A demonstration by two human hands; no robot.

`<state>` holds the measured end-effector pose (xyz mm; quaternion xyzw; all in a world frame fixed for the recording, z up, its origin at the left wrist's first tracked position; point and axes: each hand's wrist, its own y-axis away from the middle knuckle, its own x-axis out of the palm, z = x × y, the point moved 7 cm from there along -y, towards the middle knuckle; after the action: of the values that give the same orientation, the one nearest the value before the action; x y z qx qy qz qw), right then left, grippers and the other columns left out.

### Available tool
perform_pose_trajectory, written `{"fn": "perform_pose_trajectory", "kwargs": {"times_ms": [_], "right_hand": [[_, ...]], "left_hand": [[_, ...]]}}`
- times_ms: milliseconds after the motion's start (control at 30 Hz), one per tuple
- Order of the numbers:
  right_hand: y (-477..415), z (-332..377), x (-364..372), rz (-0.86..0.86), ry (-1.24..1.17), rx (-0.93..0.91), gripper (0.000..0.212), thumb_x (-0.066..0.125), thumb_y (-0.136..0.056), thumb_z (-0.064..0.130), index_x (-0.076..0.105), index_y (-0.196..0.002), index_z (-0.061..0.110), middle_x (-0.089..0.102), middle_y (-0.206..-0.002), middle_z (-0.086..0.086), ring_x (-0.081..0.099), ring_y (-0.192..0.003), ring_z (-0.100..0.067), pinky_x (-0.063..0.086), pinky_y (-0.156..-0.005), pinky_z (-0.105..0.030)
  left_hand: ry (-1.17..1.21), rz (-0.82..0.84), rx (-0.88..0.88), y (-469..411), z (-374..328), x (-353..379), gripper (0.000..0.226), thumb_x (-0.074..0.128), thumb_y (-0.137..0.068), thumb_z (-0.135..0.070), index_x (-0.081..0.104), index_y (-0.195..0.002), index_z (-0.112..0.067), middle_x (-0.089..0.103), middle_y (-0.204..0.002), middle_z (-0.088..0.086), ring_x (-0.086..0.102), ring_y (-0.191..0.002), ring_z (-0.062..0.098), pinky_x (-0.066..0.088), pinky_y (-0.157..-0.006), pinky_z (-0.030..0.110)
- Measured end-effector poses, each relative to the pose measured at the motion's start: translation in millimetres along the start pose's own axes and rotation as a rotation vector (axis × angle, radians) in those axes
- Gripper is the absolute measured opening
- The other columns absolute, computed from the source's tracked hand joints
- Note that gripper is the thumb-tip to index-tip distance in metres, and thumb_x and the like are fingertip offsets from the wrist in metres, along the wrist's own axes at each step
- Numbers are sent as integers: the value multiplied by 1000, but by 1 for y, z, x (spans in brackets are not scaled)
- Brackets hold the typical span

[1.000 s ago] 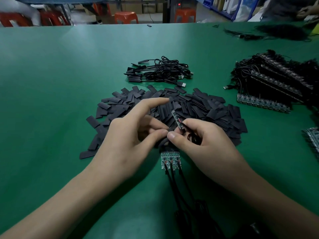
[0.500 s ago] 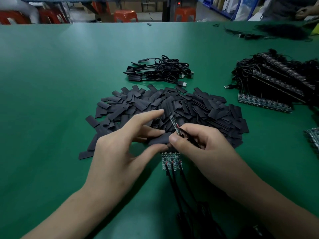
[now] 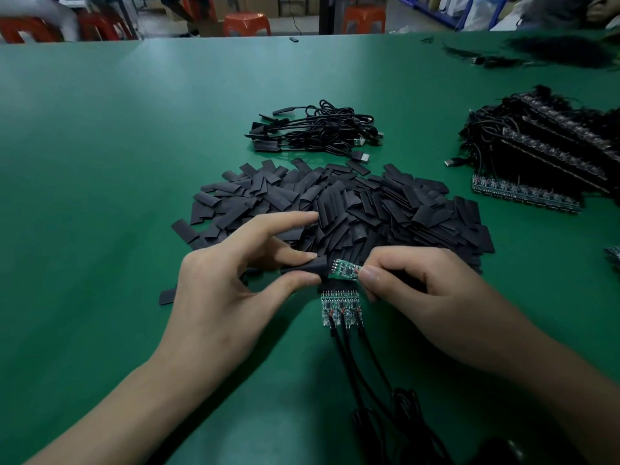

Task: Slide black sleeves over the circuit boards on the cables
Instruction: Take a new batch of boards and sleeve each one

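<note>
- Half a second ago the circuit board (image 3: 345,271) stood tilted up and away from the person. Now it lies nearly level, with its free end turned left to the mouth of the black sleeve (image 3: 307,267); whether it has entered I cannot tell.
- The left hand (image 3: 235,297) pinches the sleeve between thumb and middle finger, as before. Its index finger stretches straight out over the heap.
- The right hand (image 3: 426,297) pinches the board's right end between thumb and forefinger, the other fingers curled in.
- In the hands, above the table's near middle: one board and one sleeve.
- Three boards (image 3: 339,308) lie side by side on the green table (image 3: 84,196) just below the hands. From each a black cable (image 3: 352,364) runs toward the person.
- The heap of loose sleeves (image 3: 385,209) lies behind the hands, too many to count. The hands hide its near edge.
- Beyond the heap lies one bundle of sleeved cables (image 3: 318,132).
- To the right are stacks of cabled boards (image 3: 543,152).
- Two orange stools (image 3: 246,23) stand past the table's far edge.
</note>
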<state>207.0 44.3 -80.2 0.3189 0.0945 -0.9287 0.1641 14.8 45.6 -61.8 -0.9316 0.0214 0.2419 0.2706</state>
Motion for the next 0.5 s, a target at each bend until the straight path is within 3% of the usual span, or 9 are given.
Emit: {"fn": "perform_pose_trajectory", "kwargs": {"times_ms": [500], "right_hand": [[0, -2, 1, 45, -4, 8, 37, 49, -103, 46, 57, -74, 25, 47, -62, 7, 41, -57, -4, 32, -55, -22]], "left_hand": [[-154, 45, 38, 1, 1, 0, 53, 88, -78, -25, 67, -126, -37, 74, -90, -25, 70, -91, -7, 48, -84, 10]]}}
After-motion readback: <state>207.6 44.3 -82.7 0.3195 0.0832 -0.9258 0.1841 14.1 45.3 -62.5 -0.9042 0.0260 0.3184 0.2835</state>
